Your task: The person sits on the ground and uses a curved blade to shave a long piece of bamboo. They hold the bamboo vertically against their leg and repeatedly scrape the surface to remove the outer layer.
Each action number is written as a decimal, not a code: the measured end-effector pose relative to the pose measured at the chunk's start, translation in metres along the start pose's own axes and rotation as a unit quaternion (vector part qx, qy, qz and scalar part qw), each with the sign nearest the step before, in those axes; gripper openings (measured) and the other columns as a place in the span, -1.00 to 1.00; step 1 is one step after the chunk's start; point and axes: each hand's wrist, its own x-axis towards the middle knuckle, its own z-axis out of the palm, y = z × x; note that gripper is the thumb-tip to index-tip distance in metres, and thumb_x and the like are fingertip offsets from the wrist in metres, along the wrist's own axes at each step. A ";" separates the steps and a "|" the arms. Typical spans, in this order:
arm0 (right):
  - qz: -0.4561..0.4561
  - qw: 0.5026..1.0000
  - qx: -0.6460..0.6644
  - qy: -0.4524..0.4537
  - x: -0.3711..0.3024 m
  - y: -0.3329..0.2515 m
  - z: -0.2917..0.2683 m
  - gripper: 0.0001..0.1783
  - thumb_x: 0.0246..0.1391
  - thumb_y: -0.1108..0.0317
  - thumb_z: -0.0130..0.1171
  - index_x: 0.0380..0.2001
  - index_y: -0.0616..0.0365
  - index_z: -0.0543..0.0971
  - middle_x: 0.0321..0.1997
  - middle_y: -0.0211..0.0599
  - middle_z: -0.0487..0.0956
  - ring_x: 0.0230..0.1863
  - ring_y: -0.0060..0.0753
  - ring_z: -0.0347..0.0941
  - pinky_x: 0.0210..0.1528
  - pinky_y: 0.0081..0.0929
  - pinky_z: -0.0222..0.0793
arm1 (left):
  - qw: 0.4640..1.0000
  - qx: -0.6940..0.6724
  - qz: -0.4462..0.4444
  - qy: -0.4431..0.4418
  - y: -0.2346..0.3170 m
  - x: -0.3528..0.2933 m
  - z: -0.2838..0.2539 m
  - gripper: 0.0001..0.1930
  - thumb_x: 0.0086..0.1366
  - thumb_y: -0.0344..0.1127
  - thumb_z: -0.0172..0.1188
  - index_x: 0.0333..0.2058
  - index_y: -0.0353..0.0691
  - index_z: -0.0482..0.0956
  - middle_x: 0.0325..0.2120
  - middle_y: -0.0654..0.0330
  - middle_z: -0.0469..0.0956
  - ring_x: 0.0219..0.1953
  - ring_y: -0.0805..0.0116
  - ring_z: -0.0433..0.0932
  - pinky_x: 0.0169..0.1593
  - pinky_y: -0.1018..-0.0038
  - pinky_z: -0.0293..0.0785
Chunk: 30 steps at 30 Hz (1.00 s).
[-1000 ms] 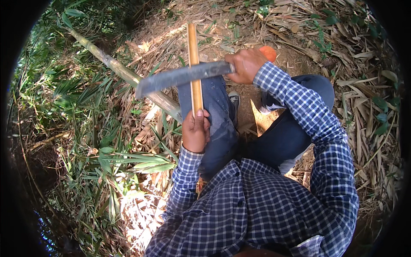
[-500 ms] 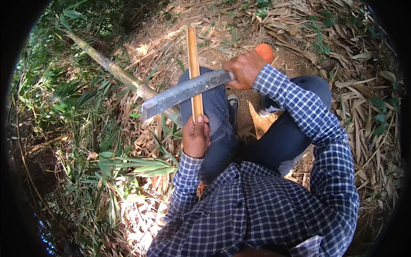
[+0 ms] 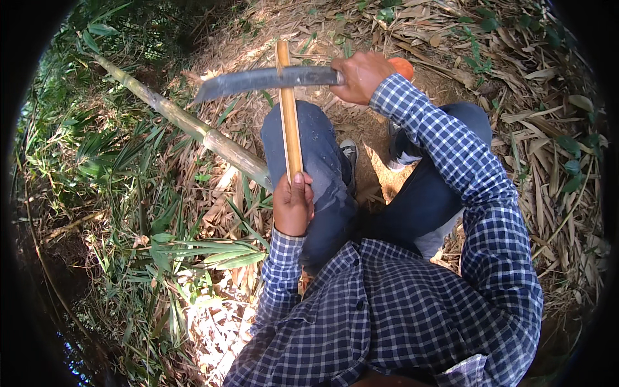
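My left hand [image 3: 294, 205] is closed around the lower end of a split bamboo strip [image 3: 291, 137], with the thumb lying along its pale inner face. The strip points away from me, over my left knee. In my right hand [image 3: 363, 77] is the handle of a machete, its orange butt [image 3: 403, 68] showing past the fist. The long grey machete blade [image 3: 248, 80] lies across the strip near its far end, tip to the left. How deeply the edge meets the bamboo, if at all, I cannot tell.
A long bamboo pole [image 3: 171, 111] slants from the upper left to beside my left knee [image 3: 303, 132]. Green leafy plants [image 3: 97, 155] crowd the left side. Dry bamboo leaves [image 3: 541, 135] litter the ground, and my shoe [image 3: 349, 155] shows between my legs.
My right hand has moved the machete away from me along the strip, from over the knee to near the strip's far end. The blade has turned closer to level. My left hand keeps its hold.
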 end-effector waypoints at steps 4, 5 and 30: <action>-0.060 0.998 -0.022 -0.013 0.000 0.008 0.007 -0.69 -0.04 0.08 0.21 -0.36 0.08 0.66 -0.69 -0.23 0.56 -0.61 -0.19 0.56 -0.45 -0.16 0.52 | 1.000 0.006 0.003 -0.003 0.002 0.001 0.001 -0.72 0.52 -0.18 -0.13 -0.29 -0.26 0.38 -0.72 0.37 0.20 -0.82 0.63 0.08 -0.76 0.62 0.06; -0.015 1.000 -0.001 0.005 -0.002 0.010 0.011 -0.71 -0.04 0.09 0.20 -0.37 0.07 0.65 -0.69 -0.23 0.55 -0.61 -0.18 0.56 -0.45 -0.16 0.51 | 1.000 0.006 0.002 -0.003 0.003 0.001 0.002 -0.73 0.52 -0.19 -0.13 -0.29 -0.26 0.38 -0.73 0.37 0.20 -0.83 0.63 0.08 -0.76 0.62 0.06; 0.110 0.989 0.099 0.000 -0.006 0.016 -0.011 -0.50 -0.01 0.07 0.19 -0.14 0.26 0.63 -0.63 -0.15 0.59 -0.56 -0.17 0.60 -0.40 -0.19 0.57 | 0.993 -0.094 -0.060 -0.050 0.008 0.003 -0.022 -0.72 0.53 -0.16 -0.15 -0.26 -0.23 0.39 -0.73 0.37 0.19 -0.82 0.62 0.07 -0.76 0.63 0.03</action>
